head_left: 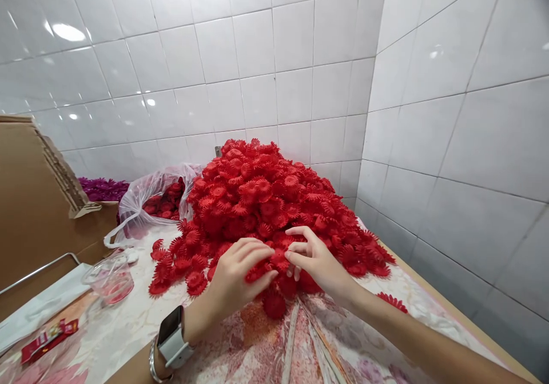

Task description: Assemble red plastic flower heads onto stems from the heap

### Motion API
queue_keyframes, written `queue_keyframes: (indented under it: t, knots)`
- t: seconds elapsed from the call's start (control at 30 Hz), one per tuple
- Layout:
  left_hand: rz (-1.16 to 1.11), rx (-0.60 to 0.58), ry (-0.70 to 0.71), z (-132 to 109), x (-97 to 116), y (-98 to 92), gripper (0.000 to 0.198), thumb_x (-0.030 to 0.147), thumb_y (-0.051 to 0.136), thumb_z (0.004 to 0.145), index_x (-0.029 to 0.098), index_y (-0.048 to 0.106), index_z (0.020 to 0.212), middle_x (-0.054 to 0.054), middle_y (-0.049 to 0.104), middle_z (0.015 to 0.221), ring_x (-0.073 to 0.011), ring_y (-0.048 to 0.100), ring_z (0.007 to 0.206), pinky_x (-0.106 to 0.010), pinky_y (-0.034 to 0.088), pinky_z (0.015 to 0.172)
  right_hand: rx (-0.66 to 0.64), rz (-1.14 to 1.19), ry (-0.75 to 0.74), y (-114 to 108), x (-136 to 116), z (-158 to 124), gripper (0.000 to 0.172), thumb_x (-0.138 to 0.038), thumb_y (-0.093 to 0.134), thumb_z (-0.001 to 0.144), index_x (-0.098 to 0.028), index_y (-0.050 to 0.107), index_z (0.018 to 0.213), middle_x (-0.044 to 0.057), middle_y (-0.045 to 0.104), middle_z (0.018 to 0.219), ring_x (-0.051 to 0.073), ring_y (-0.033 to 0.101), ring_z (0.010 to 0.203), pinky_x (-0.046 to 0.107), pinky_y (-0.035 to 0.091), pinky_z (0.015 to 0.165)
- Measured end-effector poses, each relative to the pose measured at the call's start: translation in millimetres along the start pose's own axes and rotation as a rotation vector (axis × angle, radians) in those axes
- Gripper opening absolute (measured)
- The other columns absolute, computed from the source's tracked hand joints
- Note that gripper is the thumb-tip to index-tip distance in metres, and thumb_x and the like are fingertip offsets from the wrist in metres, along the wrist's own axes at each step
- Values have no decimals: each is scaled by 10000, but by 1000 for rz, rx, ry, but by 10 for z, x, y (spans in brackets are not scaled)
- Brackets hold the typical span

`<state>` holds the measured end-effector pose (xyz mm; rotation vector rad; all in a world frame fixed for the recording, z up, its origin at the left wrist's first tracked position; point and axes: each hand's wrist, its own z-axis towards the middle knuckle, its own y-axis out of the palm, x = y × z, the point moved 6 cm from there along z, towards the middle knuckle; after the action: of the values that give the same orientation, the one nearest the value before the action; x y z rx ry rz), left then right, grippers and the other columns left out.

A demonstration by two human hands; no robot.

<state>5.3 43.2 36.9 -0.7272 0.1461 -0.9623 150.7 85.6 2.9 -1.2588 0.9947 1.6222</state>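
Note:
A large heap of red artificial flower heads (257, 201) with fringed petals rises against the tiled wall. At its front edge, my left hand (242, 267) curves its fingers and thumb around the left side of one red flower head (280, 258). My right hand (315, 261) meets the same flower head from the right, thumb and a fingertip pinched at its edge and the index finger arched above. Both hands are partly closed, and the flower's underside is hidden. Just below them, another red flower head (273, 305) lies at the heap's front.
A clear plastic bag (132, 201) of darker red flowers stands left of the heap, with purple flowers (103, 188) behind. Further left are a cardboard box (34, 172), a clear plastic cup (111, 281) and a red wrapper (49, 338). One loose flower (392, 302) lies at right.

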Motion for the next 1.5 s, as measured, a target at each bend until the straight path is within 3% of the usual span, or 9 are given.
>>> queue_keyframes:
  t: [0.1,0.17,0.23,0.33,0.43,0.5,0.67,0.97,1.5]
  knots:
    - [-284,-5,-417,-36,-184,7,342,306,646,799,209,624,1127,-99,694,1102,-246,622,1025,-379,481,890,13,-27,-32,9,-15,-28,318,-297,632,755,-226,432,992,-86,592,553,137,548,517,279,419,567]
    - [-429,-59,-582,-76,-239,88,274,327,636,796,203,664,1038,-66,709,1014,-229,632,946,-337,482,836,-15,-69,-55,41,-21,-54,284,-325,607,789,-232,436,994,-68,617,581,149,557,545,290,416,585]
    - [-497,-122,-646,-102,-248,182,176,348,635,782,181,686,806,-14,691,781,-183,613,747,-275,469,694,-10,-148,-100,55,-24,-85,239,-316,583,813,-238,443,990,-48,622,640,164,570,590,303,422,603]
    - [-500,-138,-678,-124,-240,260,303,354,583,802,164,578,567,43,526,534,-113,462,532,-232,359,526,122,-361,-324,21,-109,-154,189,-219,583,802,-244,472,954,-11,587,752,178,564,661,315,432,628]
    - [-506,-163,-691,-135,-194,294,339,356,549,824,156,570,551,41,502,510,-108,430,515,-232,325,503,134,-535,-644,84,-214,-261,165,-149,571,807,-251,511,922,12,564,788,184,549,687,317,440,652]
    - [-509,-180,-686,-132,-155,295,309,350,546,834,152,630,611,15,594,579,-133,500,574,-238,371,547,86,-564,-725,126,-208,-289,148,-142,565,822,-257,531,909,17,570,775,190,558,694,320,448,664]
    - [-410,-141,-599,-106,-110,242,184,269,584,815,192,746,856,-37,766,878,-220,657,808,-297,475,758,156,-433,-521,46,-113,-213,149,-150,585,784,-265,538,866,2,603,737,193,572,660,326,444,653]
    - [-377,-74,-527,-146,-101,225,228,220,586,817,212,712,1006,-43,758,1046,-216,699,914,-315,517,844,125,160,-68,27,62,-124,347,-358,786,658,-222,521,836,-43,629,670,129,537,601,272,403,602]
    - [-332,-53,-439,-141,-62,229,209,189,564,821,193,669,1001,-43,768,979,-177,715,851,-257,543,781,85,349,48,79,138,-118,354,-310,837,583,-197,579,796,-47,632,673,109,555,628,258,410,656]
